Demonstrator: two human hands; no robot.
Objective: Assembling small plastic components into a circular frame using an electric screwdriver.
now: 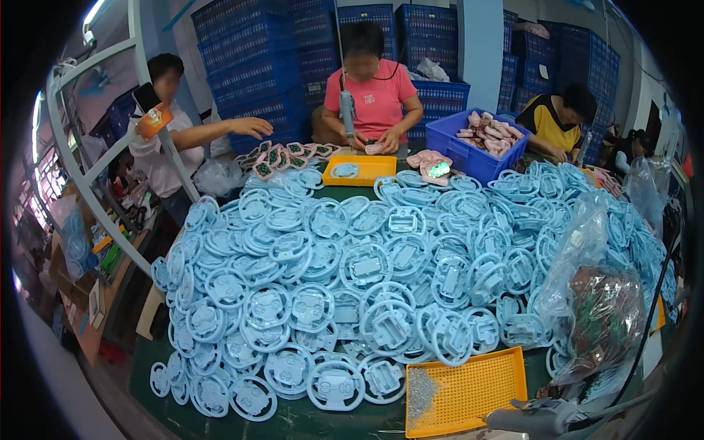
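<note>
Blue plastic wheels (335, 385): heaped across the green table (150, 378) from near to far, some face up, others showing box-shaped backs.
Wearer's hands: neither left nor right was in view, so open, closed or gripping could not be told.
Near tray (480, 385): yellow, just right of the heap's near edge, with silvery bits (419, 396), probably screws, gathered at its left end.
Grey tool (528, 419): at the tray's near right corner, seemingly a driver; whether it touched the tray was unclear.
Finished wheels: none could be told for certain; several backs looked bare.
Wheels left: most of them, judging by the loose, unsorted heap.
Bagged parts (601, 315): in clear plastic at the right, apparently unused.
Far side: a co-worker's hands (394, 139) held a pink piece (372, 149); many similar pieces lay in the purple crate (458, 152).
</note>
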